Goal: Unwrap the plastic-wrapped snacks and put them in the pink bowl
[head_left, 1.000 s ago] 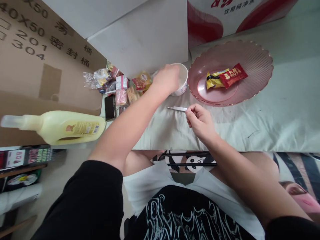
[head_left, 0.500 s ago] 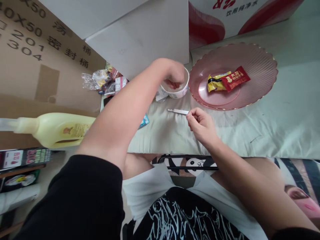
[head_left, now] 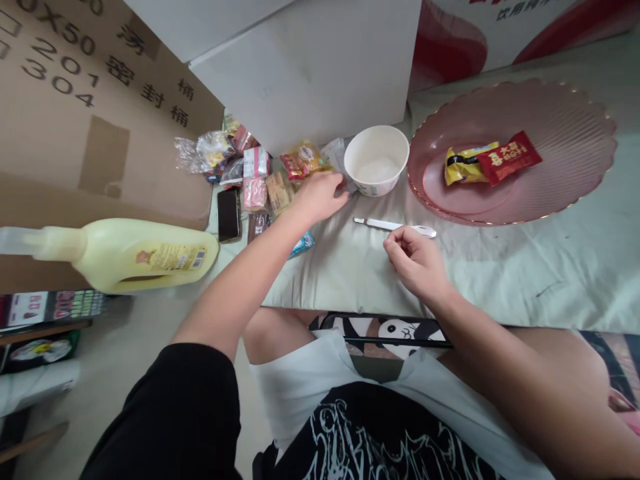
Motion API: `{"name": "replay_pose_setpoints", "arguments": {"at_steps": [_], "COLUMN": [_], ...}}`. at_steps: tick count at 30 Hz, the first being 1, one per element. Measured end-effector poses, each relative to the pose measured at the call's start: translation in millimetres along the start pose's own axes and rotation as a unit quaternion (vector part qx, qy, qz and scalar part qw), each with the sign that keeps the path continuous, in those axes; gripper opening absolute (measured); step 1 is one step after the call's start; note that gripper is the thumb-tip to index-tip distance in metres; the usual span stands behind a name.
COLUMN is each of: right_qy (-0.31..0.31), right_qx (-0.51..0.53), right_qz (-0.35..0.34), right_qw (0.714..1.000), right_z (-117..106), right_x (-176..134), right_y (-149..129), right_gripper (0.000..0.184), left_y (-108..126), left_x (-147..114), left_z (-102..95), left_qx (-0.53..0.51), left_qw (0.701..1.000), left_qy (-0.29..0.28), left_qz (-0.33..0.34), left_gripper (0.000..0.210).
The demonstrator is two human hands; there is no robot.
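My left hand (head_left: pixel 323 195) hovers over the cloth just left of a white paper bowl (head_left: pixel 375 160), its thumb and fingers a little apart, holding nothing that I can see. Beside it lie a red and yellow snack packet (head_left: pixel 304 160), a tan packet (head_left: pixel 279 192) and a clear wrapper (head_left: pixel 336 155). My right hand (head_left: pixel 419 261) is curled closed, with nothing visible in it. Just beyond its fingers, a slim white tool (head_left: pixel 383 225) like a small craft knife lies on the cloth. Only the near side of the bowl's inside bottom is hidden.
A pink scalloped dish (head_left: pixel 565 160) holds a yellow packet (head_left: pixel 463 172) and a red packet (head_left: pixel 513 159). Leftward are a phone (head_left: pixel 229 215), a pink packet (head_left: pixel 255 193), a blue packet (head_left: pixel 303 244) and a yellow pump bottle (head_left: pixel 145 257). Cardboard (head_left: pixel 165 167) and white boxes (head_left: pixel 320 73) stand behind.
My left hand has come out of the bowl and moved left. My right hand has let go of the white tool, which now lies past its fingers. The view has shifted left.
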State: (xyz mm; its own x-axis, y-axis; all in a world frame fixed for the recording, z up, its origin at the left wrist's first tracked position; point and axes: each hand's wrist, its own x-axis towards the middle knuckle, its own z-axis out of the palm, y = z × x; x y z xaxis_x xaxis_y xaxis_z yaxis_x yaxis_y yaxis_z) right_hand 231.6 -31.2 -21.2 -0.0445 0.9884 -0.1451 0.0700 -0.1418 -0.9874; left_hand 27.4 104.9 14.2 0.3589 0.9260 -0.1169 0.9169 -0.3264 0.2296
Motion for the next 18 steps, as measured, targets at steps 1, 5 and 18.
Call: {"name": "replay_pose_setpoints", "arguments": {"at_steps": [1,5,18], "right_qy": [-0.001,-0.007,0.048], "right_qx": [-0.002,-0.012,-0.281], "right_qz": [-0.001,-0.006,-0.215], "right_qw": [1.0,1.0,0.934], "right_z": [0.5,-1.6,-13.7], "right_x": [0.0,0.8,14.0], "right_y": [1.0,3.3,21.5], "right_gripper": [0.025,0.023,0.006], "left_y": [1.7,6.4,15.8], "left_x": [0.0,6.5,9.8], "left_z": [4.3,11.9,6.9], "left_qx": [0.01,0.046,0.102], "left_qw": [1.0,0.998,0.993], "left_qy": [0.005,0.014,0.003], "left_qz": [0.004,-0.043,-0.058], "left_gripper": [0.024,0.063,0.044]}}
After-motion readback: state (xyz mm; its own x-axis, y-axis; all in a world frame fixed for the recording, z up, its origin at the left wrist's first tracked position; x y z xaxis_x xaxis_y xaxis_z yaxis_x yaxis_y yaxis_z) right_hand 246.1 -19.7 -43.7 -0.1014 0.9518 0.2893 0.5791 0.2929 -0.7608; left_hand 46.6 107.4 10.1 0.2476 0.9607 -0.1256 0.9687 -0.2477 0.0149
